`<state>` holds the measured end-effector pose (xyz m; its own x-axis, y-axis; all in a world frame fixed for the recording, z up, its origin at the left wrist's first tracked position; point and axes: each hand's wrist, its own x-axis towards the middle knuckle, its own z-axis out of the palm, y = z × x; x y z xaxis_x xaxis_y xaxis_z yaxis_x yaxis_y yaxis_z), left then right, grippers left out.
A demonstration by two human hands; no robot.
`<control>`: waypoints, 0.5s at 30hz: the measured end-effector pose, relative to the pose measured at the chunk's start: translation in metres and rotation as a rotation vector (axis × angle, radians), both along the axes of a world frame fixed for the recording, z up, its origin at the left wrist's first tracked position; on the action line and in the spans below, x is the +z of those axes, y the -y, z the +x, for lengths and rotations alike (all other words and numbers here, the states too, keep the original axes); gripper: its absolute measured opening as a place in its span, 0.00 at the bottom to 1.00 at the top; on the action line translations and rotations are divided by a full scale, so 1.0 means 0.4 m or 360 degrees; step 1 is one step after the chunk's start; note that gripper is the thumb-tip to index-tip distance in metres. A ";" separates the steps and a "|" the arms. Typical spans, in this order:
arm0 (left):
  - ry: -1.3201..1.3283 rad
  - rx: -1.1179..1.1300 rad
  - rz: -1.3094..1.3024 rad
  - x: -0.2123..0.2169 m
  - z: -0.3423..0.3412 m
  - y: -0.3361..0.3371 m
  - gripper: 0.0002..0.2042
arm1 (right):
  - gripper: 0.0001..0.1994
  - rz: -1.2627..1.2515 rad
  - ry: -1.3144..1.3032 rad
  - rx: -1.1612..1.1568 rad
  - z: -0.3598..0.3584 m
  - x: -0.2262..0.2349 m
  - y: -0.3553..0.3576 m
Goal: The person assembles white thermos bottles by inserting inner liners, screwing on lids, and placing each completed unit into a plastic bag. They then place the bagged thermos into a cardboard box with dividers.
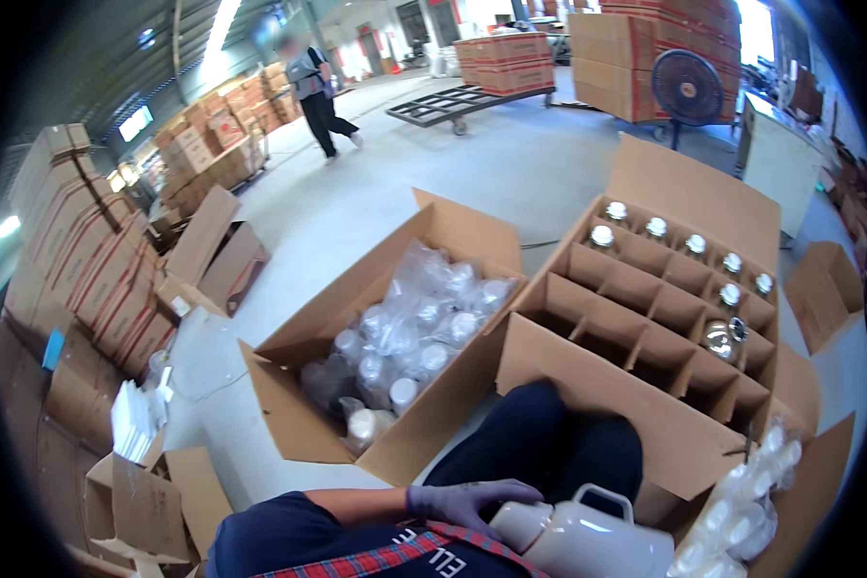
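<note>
A glossy white jug with a loop handle lies tilted across my lap at the lower edge. My left hand, in a purple-grey glove, comes from the left with its fingers curled over the jug's rounded narrower end. My right hand does not show. In front of my knees, to the right, stands an open carton with cardboard dividers. Several silver-topped bottles stand in its far and right cells; a shiny silver one shows more of its body. Other cells nearer me show no bottles.
Left of the divided carton, an open carton holds several white-capped pieces in clear plastic. Wrapped white pieces lie at lower right. Stacked cartons line the left. Farther off are a walking person, flat cart and fan.
</note>
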<state>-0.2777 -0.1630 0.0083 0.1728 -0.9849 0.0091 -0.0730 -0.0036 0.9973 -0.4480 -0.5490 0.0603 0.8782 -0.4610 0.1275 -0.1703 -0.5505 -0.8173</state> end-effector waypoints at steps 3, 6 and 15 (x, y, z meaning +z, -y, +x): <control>0.0432 0.0070 -0.0011 -0.081 0.013 0.065 0.39 | 0.23 0.0109 0.0043 -0.0103 0.033 -0.035 0.029; 0.0009 -0.0071 0.0605 0.059 0.060 0.172 0.46 | 0.23 0.0315 0.0059 -0.0143 0.087 -0.064 0.051; -0.0189 0.0213 0.0422 0.154 0.122 0.146 0.28 | 0.23 0.1347 0.0249 -0.0859 -0.310 -0.312 -0.204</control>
